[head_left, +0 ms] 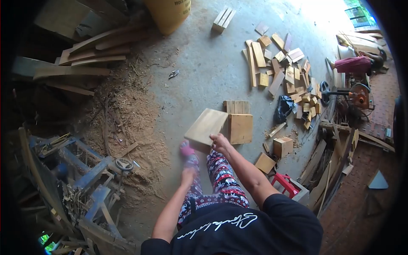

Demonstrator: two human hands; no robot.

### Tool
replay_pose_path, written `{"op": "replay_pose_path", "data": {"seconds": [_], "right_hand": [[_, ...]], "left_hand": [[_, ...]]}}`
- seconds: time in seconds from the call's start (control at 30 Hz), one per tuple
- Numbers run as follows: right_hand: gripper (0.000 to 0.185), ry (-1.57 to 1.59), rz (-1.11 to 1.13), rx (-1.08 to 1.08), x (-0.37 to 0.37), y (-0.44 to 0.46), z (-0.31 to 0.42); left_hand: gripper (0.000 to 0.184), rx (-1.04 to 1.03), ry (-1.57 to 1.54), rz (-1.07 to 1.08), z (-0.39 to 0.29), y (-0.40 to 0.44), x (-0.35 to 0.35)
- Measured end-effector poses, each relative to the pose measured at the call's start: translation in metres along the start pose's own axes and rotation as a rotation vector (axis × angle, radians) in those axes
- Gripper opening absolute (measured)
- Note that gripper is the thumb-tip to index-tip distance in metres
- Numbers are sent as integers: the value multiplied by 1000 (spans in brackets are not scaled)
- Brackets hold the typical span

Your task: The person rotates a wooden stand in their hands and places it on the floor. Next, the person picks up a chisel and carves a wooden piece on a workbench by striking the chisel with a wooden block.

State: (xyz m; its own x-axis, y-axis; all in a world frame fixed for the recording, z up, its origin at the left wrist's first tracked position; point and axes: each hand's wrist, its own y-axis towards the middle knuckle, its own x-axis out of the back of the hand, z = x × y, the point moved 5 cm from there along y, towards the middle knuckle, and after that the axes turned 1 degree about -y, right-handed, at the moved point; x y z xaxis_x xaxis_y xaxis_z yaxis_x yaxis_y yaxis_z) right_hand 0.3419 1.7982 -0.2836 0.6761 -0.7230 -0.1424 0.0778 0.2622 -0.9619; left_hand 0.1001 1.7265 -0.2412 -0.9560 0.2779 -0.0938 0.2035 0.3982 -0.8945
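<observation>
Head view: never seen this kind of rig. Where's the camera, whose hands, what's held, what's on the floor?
There's no robot here. The single picture comes from a camera worn on the head of a person, looking forward and down, so the arms reach up from the bottom edge.

The right hand grips a wooden block by its near right corner. The left hand is blurred by the left leg; I can't tell whether it holds anything.

On the concrete floor, more blocks sit to the right of the held one, sawdust lies to the left, and wood offcuts are scattered farther off.
</observation>
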Motion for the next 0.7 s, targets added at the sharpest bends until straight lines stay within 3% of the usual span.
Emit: {"op": "replay_pose_path", "data": {"seconds": [0.13, 0.2, 0.23, 0.33, 0.53, 0.7], "right_hand": [[37, -49, -54, 33, 13, 77, 44], [35, -75, -30, 11, 22, 134, 56], [40, -95, -63, 7, 13, 138, 71], [48, -219, -83, 41, -6, 177, 93], [62, -426, 31, 75, -66, 273, 83], [55, -601, 292, 44, -137, 329, 54]], "left_hand": [[11, -17, 111, -127, 18, 30, -42], [29, -164, 289, -145, 37, 53, -71], [34, -112, 310, -144, 25, 51, -92], [56, -228, 581, -141, -1, 58, -149], [64, -205, 699, -42, -33, 81, -204], [64, -229, 700, -62, -29, 99, -207]]}}
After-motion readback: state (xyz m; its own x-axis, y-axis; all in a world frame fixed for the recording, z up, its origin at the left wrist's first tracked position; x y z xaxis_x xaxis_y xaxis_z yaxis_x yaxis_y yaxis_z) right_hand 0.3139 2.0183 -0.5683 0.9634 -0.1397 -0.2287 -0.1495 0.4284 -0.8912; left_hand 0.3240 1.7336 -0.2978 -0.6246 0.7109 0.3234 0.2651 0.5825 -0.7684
